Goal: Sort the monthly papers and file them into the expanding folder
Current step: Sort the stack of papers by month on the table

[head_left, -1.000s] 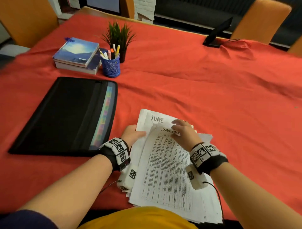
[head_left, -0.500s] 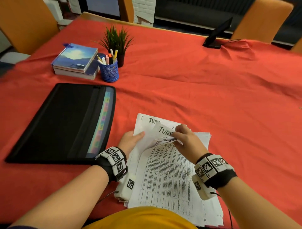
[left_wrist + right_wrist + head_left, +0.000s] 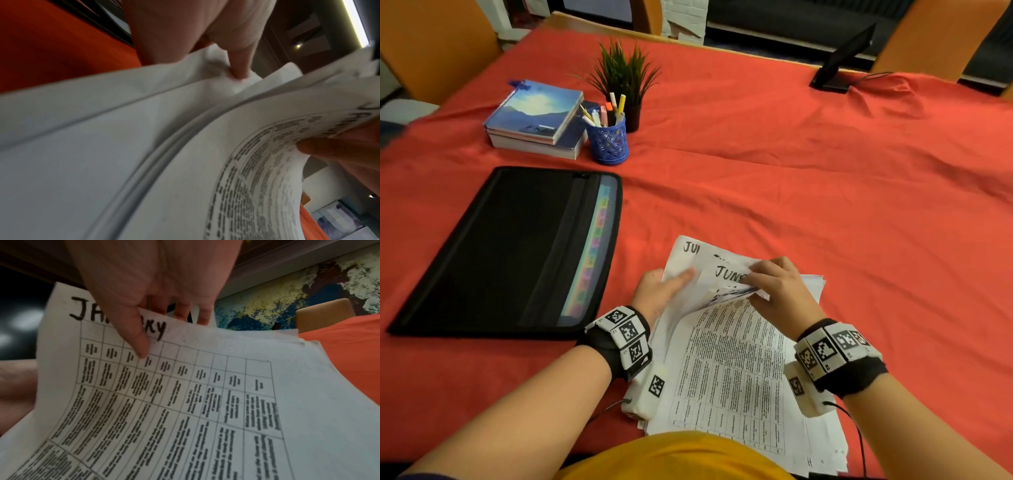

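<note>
1. January sheet (image 3: 185,402) on top: marker lettering "JA…RY", with the right thumb (image 3: 136,337) across the middle letters. Beyond the fingers a June sheet (image 3: 726,273) shows "JUN".
2. Right hand (image 3: 780,291) pinches the January sheet's far edge, thumb on top and fingers curled behind, bending it up.
3. Left hand (image 3: 657,291) has its thumb flat on the paper stack (image 3: 815,287), its fingers tucked beneath and hidden.
4. Black expanding folder (image 3: 510,246) lies just left of the left hand, its coloured tabs showing, on the red tablecloth (image 3: 791,205).

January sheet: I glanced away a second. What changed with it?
The right hand, earlier flat on the January sheet, now pinches its top edge and has curled it back, uncovering a June sheet. The left hand still holds the left edge of the paper stack; the expanding folder lies unmoved.
</note>
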### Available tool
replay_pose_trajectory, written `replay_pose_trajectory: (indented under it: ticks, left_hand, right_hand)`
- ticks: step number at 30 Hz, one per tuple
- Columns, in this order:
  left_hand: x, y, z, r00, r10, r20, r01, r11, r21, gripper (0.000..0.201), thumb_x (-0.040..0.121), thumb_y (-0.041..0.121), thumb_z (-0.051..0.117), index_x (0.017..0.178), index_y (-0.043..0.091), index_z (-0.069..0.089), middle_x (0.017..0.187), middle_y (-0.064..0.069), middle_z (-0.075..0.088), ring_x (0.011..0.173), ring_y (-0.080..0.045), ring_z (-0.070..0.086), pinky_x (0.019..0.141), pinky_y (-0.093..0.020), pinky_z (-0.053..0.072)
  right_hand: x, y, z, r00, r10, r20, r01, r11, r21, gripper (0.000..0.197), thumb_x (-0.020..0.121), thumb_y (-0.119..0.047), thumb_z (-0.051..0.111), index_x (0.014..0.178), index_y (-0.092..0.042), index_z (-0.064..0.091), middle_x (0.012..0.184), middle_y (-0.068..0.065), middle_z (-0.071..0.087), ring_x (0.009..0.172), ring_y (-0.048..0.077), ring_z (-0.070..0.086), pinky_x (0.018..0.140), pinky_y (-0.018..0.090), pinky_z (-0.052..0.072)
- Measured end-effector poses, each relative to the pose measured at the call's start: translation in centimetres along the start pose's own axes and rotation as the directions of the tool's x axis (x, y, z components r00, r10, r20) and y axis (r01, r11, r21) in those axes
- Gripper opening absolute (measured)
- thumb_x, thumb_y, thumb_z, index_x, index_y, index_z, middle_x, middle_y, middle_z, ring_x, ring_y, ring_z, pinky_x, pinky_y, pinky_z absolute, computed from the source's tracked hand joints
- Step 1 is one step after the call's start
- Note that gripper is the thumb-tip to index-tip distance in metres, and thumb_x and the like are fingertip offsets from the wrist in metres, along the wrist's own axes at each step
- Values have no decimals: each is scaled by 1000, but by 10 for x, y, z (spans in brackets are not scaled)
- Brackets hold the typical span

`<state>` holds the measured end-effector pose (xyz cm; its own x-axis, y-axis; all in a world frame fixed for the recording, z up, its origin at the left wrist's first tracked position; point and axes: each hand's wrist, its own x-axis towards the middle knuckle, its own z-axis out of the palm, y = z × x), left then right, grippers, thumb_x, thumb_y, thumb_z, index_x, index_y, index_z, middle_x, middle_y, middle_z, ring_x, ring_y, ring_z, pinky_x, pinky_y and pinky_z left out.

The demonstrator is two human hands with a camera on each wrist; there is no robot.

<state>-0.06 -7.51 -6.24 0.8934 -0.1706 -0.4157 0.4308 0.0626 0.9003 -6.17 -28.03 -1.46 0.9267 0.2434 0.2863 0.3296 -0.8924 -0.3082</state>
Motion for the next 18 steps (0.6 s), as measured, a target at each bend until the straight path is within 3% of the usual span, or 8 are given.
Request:
replay_pose_trajectory:
  ticks: [3,5,7,9,11,13,15,18]
  left_hand:
    - [4,1,-5,999,-25,43,23,999,39,28,90,37,58,94,12,70,103,-7,70,105,-22,63,101,-41,44]
    - [2,4,-8,984,-32,175,22,998,58,40,93,41,51,108,8,67,109,-8,69,110,-22,61,105,-40,41]
    - [-7,11,-6,954,-44,297,4,991,135,58,89,54,45,107,4,67,105,-9,69,101,-19,64,98,-32,45]
    - [-13,14,-2,907,-106,408,0,967,253,78,76,74,34,91,5,66,86,-9,65,78,-19,61,77,-23,47]
    - [-15,17,-1,879,-139,455,-17,947,321,79,82,69,19,86,8,70,82,-6,68,76,-14,62,75,-22,47]
    - [-7,18,-2,942,-16,336,-131,902,410,65,91,63,28,86,16,73,93,-5,72,91,-16,64,86,-32,49]
    - [6,18,-7,981,142,133,-193,797,572,44,88,53,46,100,18,69,107,-6,68,104,-23,61,92,-37,46]
    - [22,16,-6,1000,4,-30,16,766,642,54,87,29,61,133,6,44,129,-10,53,119,-27,51,99,-35,42]
  right_hand:
    - [-2,-4,-5,999,11,-47,-10,1000,27,21,76,-16,56,96,-16,63,83,-4,63,88,23,51,78,37,43]
    - [-3,-8,-8,986,159,43,-165,970,179,45,78,-7,63,119,-19,48,88,-6,57,88,19,54,76,29,41]
    - [-4,-6,-7,969,226,100,-244,939,243,70,77,-5,66,136,-22,34,93,-4,52,88,14,49,78,26,39]
    - [-3,-2,-6,990,137,38,-140,985,100,59,70,-7,72,125,-19,53,93,2,53,88,15,42,80,38,44]
    - [-3,4,-6,999,45,-2,-45,998,-40,34,60,-7,79,92,-16,70,91,8,55,90,20,41,75,41,45]
    - [-4,6,-5,999,0,47,0,1000,-4,24,58,-4,78,78,-14,69,92,9,59,87,25,50,75,36,42]
    - [-4,2,-7,989,-30,145,17,996,86,17,64,-4,71,78,-12,67,84,4,63,77,23,58,74,34,44]
    - [-4,-2,-8,972,3,233,-39,988,151,13,72,-10,59,83,-11,66,76,0,64,69,21,61,67,26,45]
